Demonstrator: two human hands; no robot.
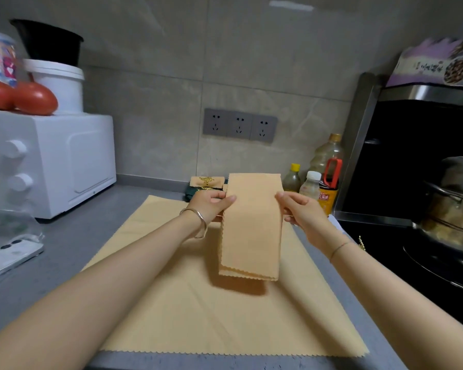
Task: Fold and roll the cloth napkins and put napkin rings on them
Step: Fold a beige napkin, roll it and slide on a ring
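Both hands, left (211, 202) and right (296, 209), pinched the folded peach cloth napkin (251, 228) by its side edges; soft, light, floppy, probably best gripped there.

Soft overhead light, wide-angle edge distortion, slightly blurred right side.

A white oven (64, 161) carries tomatoes (34, 98); bottles (313, 182) flank a steel pot (455, 206).

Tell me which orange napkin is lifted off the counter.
The folded napkin pinched between left hand and right hand; the flat napkin lies spread on the counter under it.
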